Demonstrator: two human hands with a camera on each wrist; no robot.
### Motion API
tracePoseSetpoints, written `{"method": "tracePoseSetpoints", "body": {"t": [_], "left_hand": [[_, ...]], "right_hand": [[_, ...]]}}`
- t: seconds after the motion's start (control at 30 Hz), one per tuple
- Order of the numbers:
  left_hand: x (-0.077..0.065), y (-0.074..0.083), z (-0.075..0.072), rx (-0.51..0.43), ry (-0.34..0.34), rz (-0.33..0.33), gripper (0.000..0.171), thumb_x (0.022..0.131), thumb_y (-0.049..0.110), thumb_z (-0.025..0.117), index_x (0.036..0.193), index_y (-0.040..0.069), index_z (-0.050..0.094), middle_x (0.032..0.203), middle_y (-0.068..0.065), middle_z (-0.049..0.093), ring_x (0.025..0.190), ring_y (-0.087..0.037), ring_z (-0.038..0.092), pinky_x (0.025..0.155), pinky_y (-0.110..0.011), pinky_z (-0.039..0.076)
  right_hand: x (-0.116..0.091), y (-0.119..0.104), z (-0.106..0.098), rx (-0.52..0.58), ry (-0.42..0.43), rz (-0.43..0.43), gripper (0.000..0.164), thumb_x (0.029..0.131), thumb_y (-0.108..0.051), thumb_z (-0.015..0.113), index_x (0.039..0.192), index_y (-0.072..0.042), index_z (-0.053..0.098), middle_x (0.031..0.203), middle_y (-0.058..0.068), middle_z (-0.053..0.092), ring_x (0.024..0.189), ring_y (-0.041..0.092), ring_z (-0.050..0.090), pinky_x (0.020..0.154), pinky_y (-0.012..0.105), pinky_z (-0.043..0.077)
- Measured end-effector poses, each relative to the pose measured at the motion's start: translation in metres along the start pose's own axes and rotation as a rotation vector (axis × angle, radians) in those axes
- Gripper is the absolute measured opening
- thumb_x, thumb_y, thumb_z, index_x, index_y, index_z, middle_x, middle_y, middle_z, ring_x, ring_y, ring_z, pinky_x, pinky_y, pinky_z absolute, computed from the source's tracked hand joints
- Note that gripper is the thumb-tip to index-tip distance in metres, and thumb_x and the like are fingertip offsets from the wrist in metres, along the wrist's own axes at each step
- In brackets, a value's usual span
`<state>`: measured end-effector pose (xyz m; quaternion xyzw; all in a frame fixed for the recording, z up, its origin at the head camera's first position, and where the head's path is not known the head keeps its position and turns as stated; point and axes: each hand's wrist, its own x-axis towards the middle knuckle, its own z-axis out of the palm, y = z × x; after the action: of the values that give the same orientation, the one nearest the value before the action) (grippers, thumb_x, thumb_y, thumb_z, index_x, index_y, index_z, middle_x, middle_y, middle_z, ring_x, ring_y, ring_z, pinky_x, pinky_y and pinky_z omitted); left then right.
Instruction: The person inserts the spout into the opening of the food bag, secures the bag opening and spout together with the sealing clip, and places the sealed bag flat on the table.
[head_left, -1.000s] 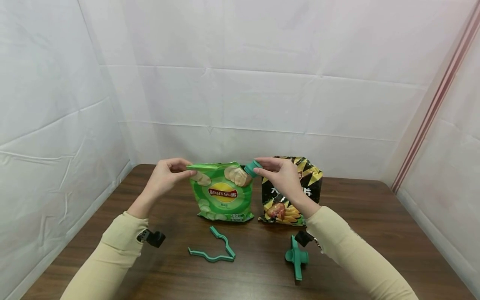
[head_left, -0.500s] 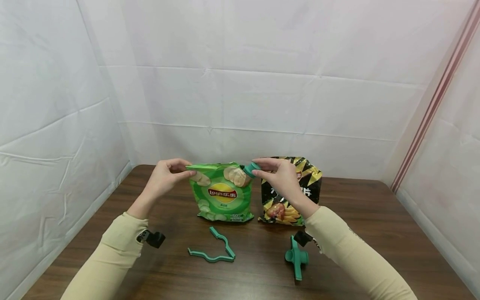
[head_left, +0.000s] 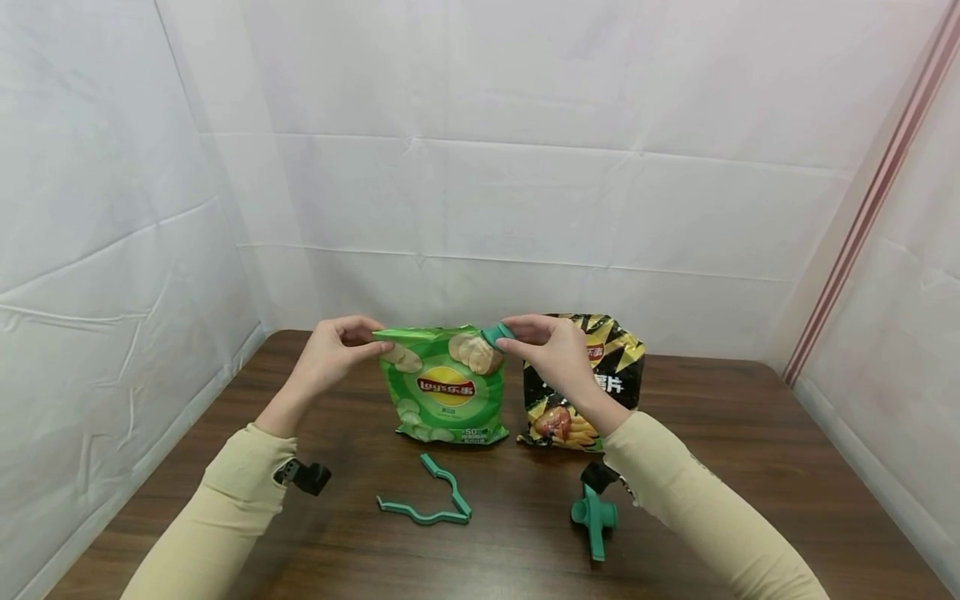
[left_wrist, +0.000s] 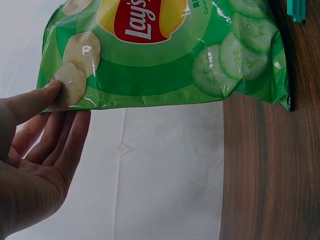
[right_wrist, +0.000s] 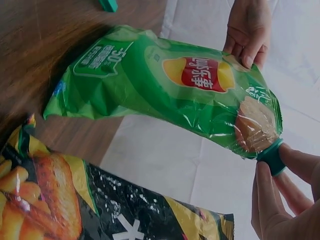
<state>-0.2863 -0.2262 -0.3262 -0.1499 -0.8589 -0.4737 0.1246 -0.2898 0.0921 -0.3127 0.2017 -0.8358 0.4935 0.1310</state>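
A green Lay's chip bag (head_left: 445, 400) stands upright on the table, its lower edge resting on the wood. My left hand (head_left: 327, 353) pinches its upper left corner between thumb and fingers. At the upper right corner sits a small round green cap (right_wrist: 272, 157), gripped by the thumb and fingers of my right hand (head_left: 553, 348). In the right wrist view the cap touches the bag's corner; whether it is fixed there I cannot tell. Partly behind my right hand stands a black and yellow chip bag (head_left: 557, 421).
An opened, wavy green bag clip (head_left: 427, 510) lies on the dark wooden table (head_left: 300, 550), in front of the Lay's bag. A green clip with a round spout (head_left: 594, 517) lies to the right, below my right wrist. White sheeting (head_left: 465, 200) rises behind the table.
The right hand has shifted slightly left and turned, and the cap has tilted with it. Its forearm has moved a little left. The left hand and both bags look still.
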Motion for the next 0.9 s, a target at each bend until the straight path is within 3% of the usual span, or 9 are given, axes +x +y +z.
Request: {"method": "tracePoseSetpoints", "body": {"t": [0.1, 0.4, 0.63, 0.77, 0.9], "left_hand": [[0.001, 0.0, 0.0, -0.005, -0.004, -0.004, 0.025, 0.084, 0.027, 0.073, 0.102, 0.01, 0.07, 0.083, -0.012, 0.069, 0.08, -0.028, 0.065, 0.068, -0.027, 0.049], [0.001, 0.007, -0.001, -0.008, -0.01, -0.008, 0.028, 0.083, 0.028, 0.074, 0.105, 0.01, 0.069, 0.087, -0.011, 0.07, 0.074, -0.008, 0.064, 0.069, -0.027, 0.05], [0.004, 0.015, 0.001, -0.004, -0.026, 0.005, 0.034, 0.082, 0.031, 0.075, 0.111, 0.014, 0.069, 0.102, -0.011, 0.069, 0.087, -0.019, 0.066, 0.07, -0.028, 0.052], [0.005, 0.021, 0.003, 0.014, -0.04, 0.03, 0.037, 0.082, 0.033, 0.075, 0.114, 0.016, 0.068, 0.115, -0.008, 0.067, 0.094, -0.021, 0.066, 0.072, -0.03, 0.053], [0.009, 0.028, 0.006, 0.036, -0.049, 0.059, 0.036, 0.082, 0.034, 0.075, 0.113, 0.018, 0.068, 0.115, -0.005, 0.067, 0.098, -0.02, 0.065, 0.074, -0.033, 0.052]], "right_hand": [[0.001, 0.002, 0.002, 0.013, 0.003, 0.008, 0.03, 0.081, -0.031, 0.076, 0.108, -0.018, 0.072, 0.103, 0.005, 0.073, 0.093, 0.018, 0.069, 0.078, 0.033, 0.055], [0.003, 0.004, 0.002, 0.035, 0.013, 0.027, 0.03, 0.081, -0.032, 0.076, 0.108, -0.018, 0.073, 0.103, 0.005, 0.073, 0.095, 0.018, 0.069, 0.08, 0.035, 0.055], [0.003, 0.004, 0.002, 0.041, 0.012, 0.034, 0.03, 0.081, -0.031, 0.076, 0.108, -0.018, 0.073, 0.103, 0.005, 0.073, 0.094, 0.018, 0.069, 0.08, 0.035, 0.055], [0.003, 0.003, 0.002, 0.048, 0.011, 0.035, 0.03, 0.081, -0.03, 0.076, 0.108, -0.018, 0.073, 0.103, 0.005, 0.073, 0.094, 0.018, 0.069, 0.079, 0.035, 0.055], [0.003, 0.004, 0.003, 0.05, 0.009, 0.032, 0.03, 0.081, -0.03, 0.076, 0.108, -0.018, 0.073, 0.103, 0.006, 0.073, 0.094, 0.018, 0.069, 0.079, 0.034, 0.055]]}}
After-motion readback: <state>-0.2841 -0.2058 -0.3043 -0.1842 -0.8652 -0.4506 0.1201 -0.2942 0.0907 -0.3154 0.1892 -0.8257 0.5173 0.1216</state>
